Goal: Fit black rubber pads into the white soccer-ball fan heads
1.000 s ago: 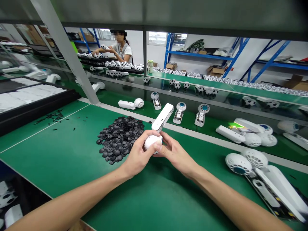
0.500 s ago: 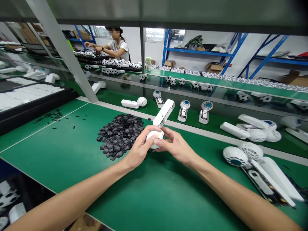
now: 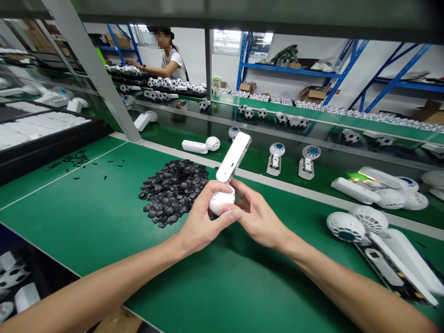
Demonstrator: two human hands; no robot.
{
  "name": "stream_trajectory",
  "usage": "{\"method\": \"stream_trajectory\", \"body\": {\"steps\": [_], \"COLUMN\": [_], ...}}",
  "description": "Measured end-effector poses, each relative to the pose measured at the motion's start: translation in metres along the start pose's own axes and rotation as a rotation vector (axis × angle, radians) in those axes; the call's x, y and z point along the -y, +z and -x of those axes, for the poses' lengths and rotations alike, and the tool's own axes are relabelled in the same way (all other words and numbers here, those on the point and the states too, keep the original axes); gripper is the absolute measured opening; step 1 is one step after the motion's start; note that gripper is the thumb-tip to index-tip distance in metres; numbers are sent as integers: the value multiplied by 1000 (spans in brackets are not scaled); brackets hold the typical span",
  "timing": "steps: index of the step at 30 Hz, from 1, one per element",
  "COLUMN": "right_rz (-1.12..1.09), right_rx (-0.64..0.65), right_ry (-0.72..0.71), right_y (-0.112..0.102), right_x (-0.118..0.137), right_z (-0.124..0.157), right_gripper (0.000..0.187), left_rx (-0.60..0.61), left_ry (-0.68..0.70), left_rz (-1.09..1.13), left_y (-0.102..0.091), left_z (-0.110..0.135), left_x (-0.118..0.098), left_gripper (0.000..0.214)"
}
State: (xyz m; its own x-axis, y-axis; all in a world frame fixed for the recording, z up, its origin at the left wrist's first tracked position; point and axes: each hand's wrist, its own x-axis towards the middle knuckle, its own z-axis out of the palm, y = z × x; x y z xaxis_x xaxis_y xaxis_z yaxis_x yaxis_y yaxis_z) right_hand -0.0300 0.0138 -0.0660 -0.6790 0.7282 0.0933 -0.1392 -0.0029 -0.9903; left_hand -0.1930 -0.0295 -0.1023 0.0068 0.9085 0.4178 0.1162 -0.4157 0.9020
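Note:
Both hands hold one white handheld fan (image 3: 233, 159) above the green mat. Its long handle points up and away, and its round head sits low between my fingers. My left hand (image 3: 201, 217) wraps the head from the left, with the thumb along its lower side. From the right, my right hand (image 3: 258, 215) grips the same head, thumb pressed near the left thumb. The far side of the head is hidden by the fingers. Just left of my left hand lies a heap of small black plastic pieces (image 3: 173, 189).
White fans (image 3: 390, 199) lie on the green belt beyond the mat, several with open handles. More fan parts (image 3: 371, 249) are stacked at the right. A black tray (image 3: 104, 127) of white parts stands left, beside a slanted post (image 3: 100, 78). A co-worker (image 3: 169, 60) sits across the line.
The fan's head has turned slightly in my hands, and my thumbs have slid lower on it. Fans on the belt appear shifted right. The co-worker's arms have moved.

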Motion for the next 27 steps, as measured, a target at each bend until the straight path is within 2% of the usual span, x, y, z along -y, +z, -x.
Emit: {"method": "stream_trajectory", "body": {"steps": [4,8,10,14,18,20,22,27], "right_rz": [59,403,497,342,157,201,327,622], "right_rx": [-30,-88,-107,-94,35,97,104,-64], "right_ry": [-15,-173,-204,-104,-2,44,67,65], "right_y": [3,4,5,0,-14,-22,-31,-50], "right_x": [-3,-12,-13,-6,7,15,23,41], "right_z": [6,10,10,4,-2,-3,-3,2], "right_gripper": [68,68,69,66,83,81,70,46], "left_rx": [10,19,11,32,-8,-40,-55,-64], "left_ry": [57,8,-20,-79,-139,-201,-251,-351], "left_rz": [3,72,108,212,396,519,583,594], "left_y": [-1,-2,-1,-3,-7,-9,-11,-13], "left_z": [1,4,4,1,-5,-9,-12,-18], "left_x": [-2,-4,-6,-9,-11,-12,-12,-13], "left_gripper": [31,38,41,46,44,45,45,38]}}
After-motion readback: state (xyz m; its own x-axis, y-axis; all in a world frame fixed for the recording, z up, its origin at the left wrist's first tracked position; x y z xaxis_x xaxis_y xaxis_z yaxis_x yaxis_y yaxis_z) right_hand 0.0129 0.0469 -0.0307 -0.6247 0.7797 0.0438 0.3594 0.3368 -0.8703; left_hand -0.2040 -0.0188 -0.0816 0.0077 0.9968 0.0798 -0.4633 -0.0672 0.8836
